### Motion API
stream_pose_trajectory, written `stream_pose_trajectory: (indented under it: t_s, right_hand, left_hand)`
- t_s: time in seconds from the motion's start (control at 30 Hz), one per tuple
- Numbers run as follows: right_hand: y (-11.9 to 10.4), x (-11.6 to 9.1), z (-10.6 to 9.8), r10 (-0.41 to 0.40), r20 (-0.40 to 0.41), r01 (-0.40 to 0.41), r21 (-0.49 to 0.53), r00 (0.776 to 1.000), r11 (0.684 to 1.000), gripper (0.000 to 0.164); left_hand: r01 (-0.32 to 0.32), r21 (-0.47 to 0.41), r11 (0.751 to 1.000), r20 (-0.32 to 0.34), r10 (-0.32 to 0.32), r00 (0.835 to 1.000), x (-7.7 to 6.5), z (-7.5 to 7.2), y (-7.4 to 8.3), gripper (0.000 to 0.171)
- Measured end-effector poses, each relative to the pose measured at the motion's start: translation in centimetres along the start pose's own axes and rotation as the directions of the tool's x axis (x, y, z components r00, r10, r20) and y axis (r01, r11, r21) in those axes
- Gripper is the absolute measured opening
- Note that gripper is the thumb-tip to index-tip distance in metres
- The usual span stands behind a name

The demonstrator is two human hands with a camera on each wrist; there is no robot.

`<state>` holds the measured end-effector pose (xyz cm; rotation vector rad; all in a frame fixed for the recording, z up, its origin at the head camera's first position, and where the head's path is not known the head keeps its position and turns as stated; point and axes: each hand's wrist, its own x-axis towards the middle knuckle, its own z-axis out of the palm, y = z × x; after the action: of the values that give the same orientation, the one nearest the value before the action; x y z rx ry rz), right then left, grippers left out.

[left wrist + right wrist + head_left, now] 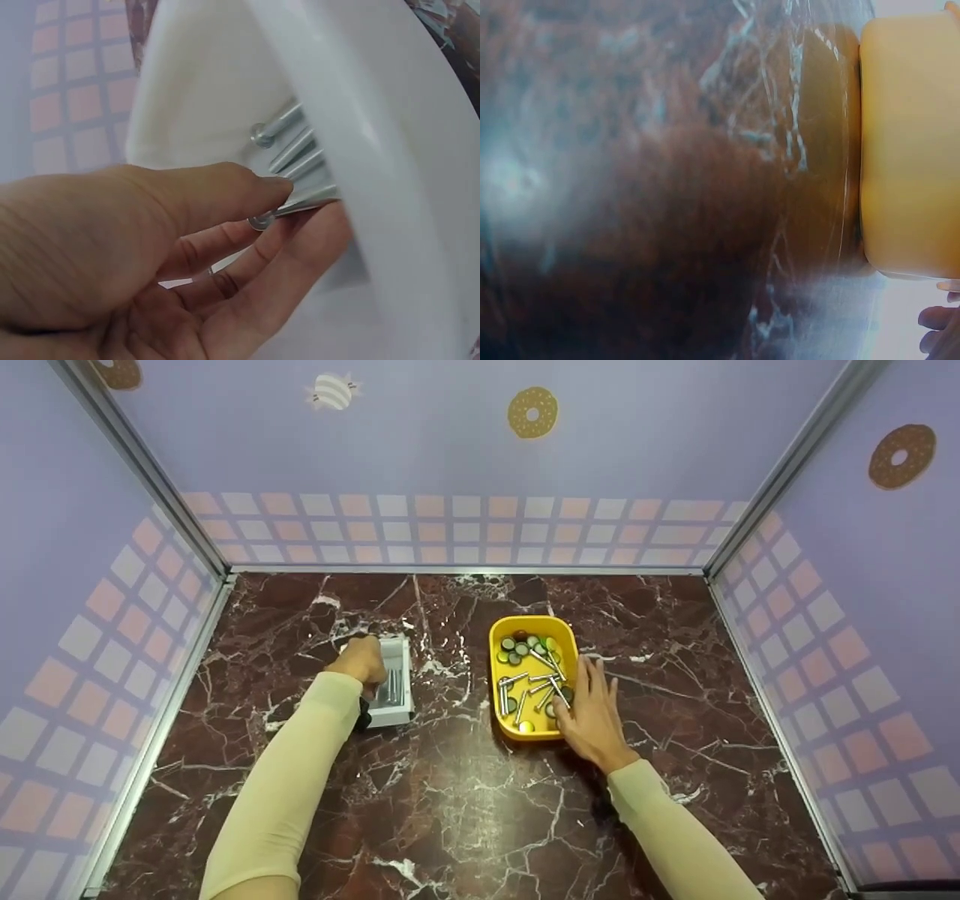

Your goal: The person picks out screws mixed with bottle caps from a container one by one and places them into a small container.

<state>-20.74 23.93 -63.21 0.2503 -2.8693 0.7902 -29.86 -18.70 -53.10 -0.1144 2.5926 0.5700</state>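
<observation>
My left hand (361, 661) reaches into a small white box (405, 712) on the left. In the left wrist view, thumb and fingers pinch a silver bolt (311, 199) with a rounded head; several more bolts (289, 124) lie beside it on the box floor. To the right stands a yellow tub (534, 624) holding several loose silver bolts (521, 709) and small round discs (522, 648), some green or yellow. My right hand (595, 716) rests along the tub's right side, fingers extended and thumb over the rim. Only its fingertips show low in the right wrist view.
Both containers stand on a dark red marbled tabletop (465, 787). Lilac panels with printed squares and doughnuts enclose it at the back (442, 457), left and right. A metal strip (465, 570) runs along the back edge.
</observation>
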Motion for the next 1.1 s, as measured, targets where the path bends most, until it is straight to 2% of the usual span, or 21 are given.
stream_pose_trajectory:
  t_s: [0.17, 0.27, 0.37, 0.47, 0.6, 0.7, 0.9, 1.1]
  right_hand:
    - [0.0, 0.0, -0.1, 0.007, 0.004, -0.007, -0.004, 1.000, 1.000, 0.092]
    - [-0.1, 0.0, -0.1, 0.012, 0.009, -0.012, -0.001, 1.000, 1.000, 0.092]
    - [-0.2, 0.0, -0.2, 0.015, 0.017, -0.015, 0.000, 1.000, 1.000, 0.094]
    - [-0.2, 0.0, -0.2, 0.015, 0.020, -0.015, -0.006, 1.000, 1.000, 0.094]
    - [-0.1, 0.0, -0.2, 0.014, 0.020, -0.013, -0.005, 1.000, 1.000, 0.094]
    - [0.0, -0.1, -0.2, 0.012, 0.010, -0.012, 0.002, 1.000, 1.000, 0.095]
    - [0.1, 0.0, 0.0, 0.003, -0.001, -0.003, -0.003, 1.000, 1.000, 0.094]
    - [0.1, 0.1, 0.1, 0.007, 0.007, -0.007, -0.008, 1.000, 1.000, 0.093]
  left_hand:
    - [0.000, 0.000, 1.000, 0.005, 0.000, 1.000, 0.3, 0.3, 0.1, 0.015]
    - [-0.014, 0.010, 1.000, -0.020, 0.014, 1.000, 0.3, 0.4, 0.1, 0.017]
    - [-0.032, 0.047, 0.998, -0.053, 0.035, 0.998, 0.1, 0.2, 0.1, 0.025]
    - [-0.040, 0.059, 0.997, -0.057, 0.043, 0.997, -0.1, 0.0, 0.1, 0.028]
    - [-0.018, 0.014, 1.000, -0.043, 0.019, 0.999, -0.1, -0.5, 0.6, 0.014]
    - [-0.035, 0.002, 0.999, -0.084, 0.035, 0.996, -0.4, -0.9, 1.1, 0.004]
    - [-0.100, -0.010, 0.995, -0.176, 0.097, 0.980, -1.4, -1.6, 2.3, 0.011]
    - [-0.142, 0.006, 0.990, -0.278, 0.138, 0.950, -2.2, -1.1, 4.1, 0.020]
